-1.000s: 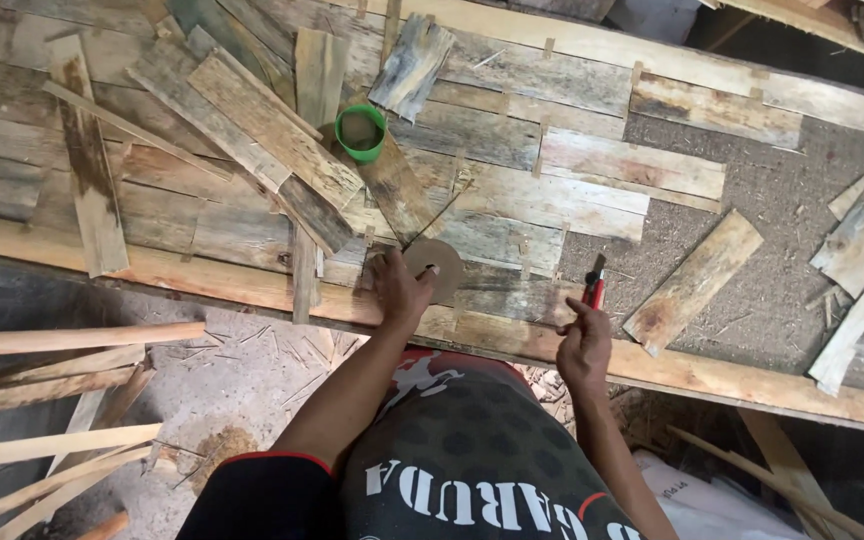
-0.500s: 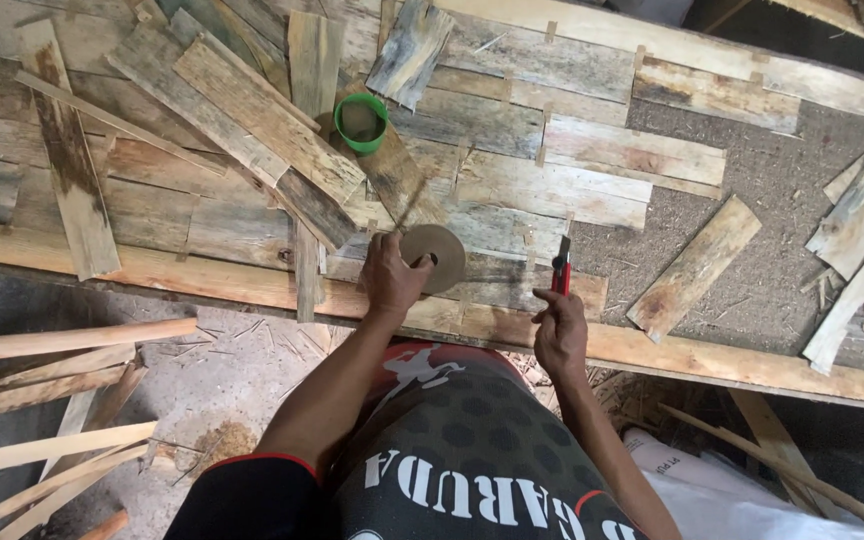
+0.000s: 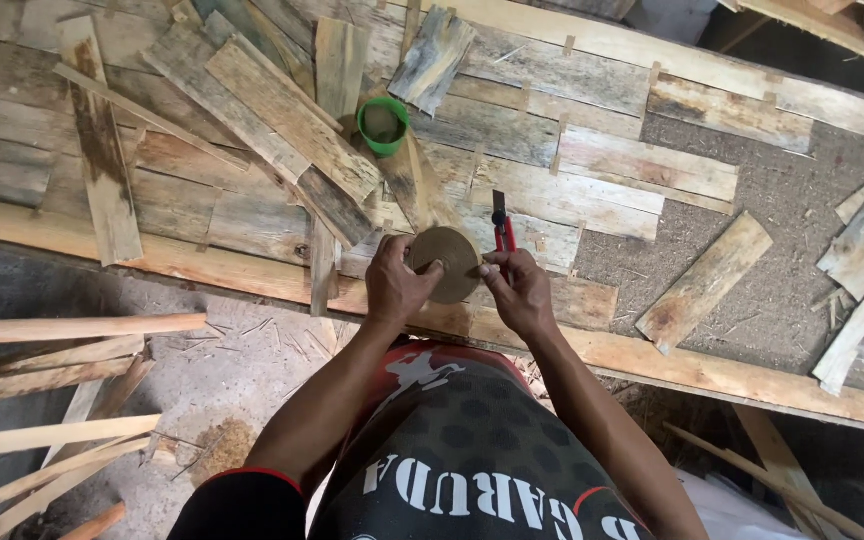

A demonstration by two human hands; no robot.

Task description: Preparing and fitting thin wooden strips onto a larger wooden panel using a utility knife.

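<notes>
Tan and round, the flat disc [image 3: 444, 262] sits between our hands over the plank edge, our left hand [image 3: 398, 283] gripping its left rim, our right hand [image 3: 518, 291] pinching its right rim while clutching red-handled pliers [image 3: 501, 231] pointing away.

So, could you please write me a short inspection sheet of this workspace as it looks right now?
Surface: weathered plank deck on a long beam; a rough grey patch shows where planks are missing.
Job's things: round tan disc held at its edges by both hands; red-handled tool in the right hand.
Clutter: green cup standing on the planks; loose boards and offcuts scattered on the deck.
Hands: left hand grips the disc's left edge; right hand touches its right edge while holding the tool.
Cables: nothing seen.
Surroundings: wooden slats piled on the dusty ground at left; sawdust heap beside them.
</notes>
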